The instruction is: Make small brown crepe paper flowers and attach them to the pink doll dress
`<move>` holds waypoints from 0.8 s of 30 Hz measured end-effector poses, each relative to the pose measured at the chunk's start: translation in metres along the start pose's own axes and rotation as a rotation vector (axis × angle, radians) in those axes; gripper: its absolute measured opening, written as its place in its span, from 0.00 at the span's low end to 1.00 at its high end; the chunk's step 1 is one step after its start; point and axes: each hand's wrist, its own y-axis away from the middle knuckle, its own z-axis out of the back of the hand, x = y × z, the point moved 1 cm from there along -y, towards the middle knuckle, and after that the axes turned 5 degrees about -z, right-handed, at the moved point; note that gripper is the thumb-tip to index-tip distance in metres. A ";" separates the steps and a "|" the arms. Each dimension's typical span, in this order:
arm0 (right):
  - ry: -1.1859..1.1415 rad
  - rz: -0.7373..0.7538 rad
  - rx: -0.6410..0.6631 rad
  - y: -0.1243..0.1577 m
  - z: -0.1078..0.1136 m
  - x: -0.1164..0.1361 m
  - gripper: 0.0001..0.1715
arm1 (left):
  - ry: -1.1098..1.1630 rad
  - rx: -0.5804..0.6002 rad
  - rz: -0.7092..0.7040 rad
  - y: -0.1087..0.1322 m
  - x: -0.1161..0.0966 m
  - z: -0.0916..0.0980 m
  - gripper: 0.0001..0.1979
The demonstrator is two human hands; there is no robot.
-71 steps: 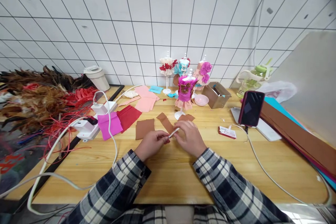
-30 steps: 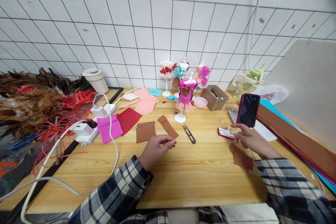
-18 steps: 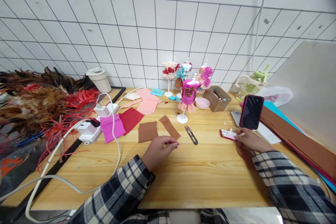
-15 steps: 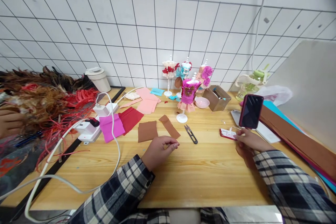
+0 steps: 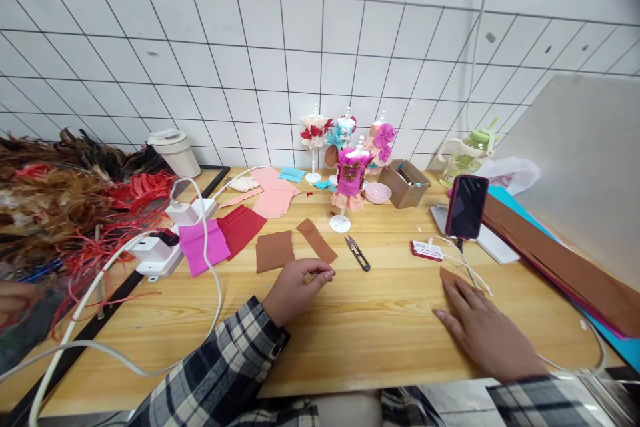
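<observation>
My left hand hovers low over the middle of the table, thumb and fingertips pinched together. A tiny dark reddish bit shows at the fingertips, too small to name. Just beyond it lie a brown crepe-paper square and a narrower brown strip. Black thread snips rest to their right. My right hand lies with fingers stretched out on a brown piece of paper, partly covering it. Above that hand are a small red packet with a white label and a propped phone with a cable.
Small dress stands, the nearest in magenta, stand at the back beside a pink bowl and a box. A power strip with looping white cables lies left. Another person's hand is at the far left by feathers.
My right hand has come away from the labelled packet and moved down toward me onto the brown paper, fingers now spread. My left hand keeps its pinch. The view has shifted slightly.
</observation>
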 end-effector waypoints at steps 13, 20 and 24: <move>-0.241 0.563 0.244 -0.079 -0.020 0.211 0.29 | 0.794 -0.301 0.251 -0.011 0.028 0.031 0.22; -0.361 0.643 0.053 -0.109 -0.036 0.232 0.21 | 0.780 -0.382 0.169 -0.013 0.045 0.035 0.26; -0.534 0.499 -0.165 -0.127 -0.036 0.199 0.16 | 0.520 -0.337 0.090 -0.012 0.041 0.028 0.33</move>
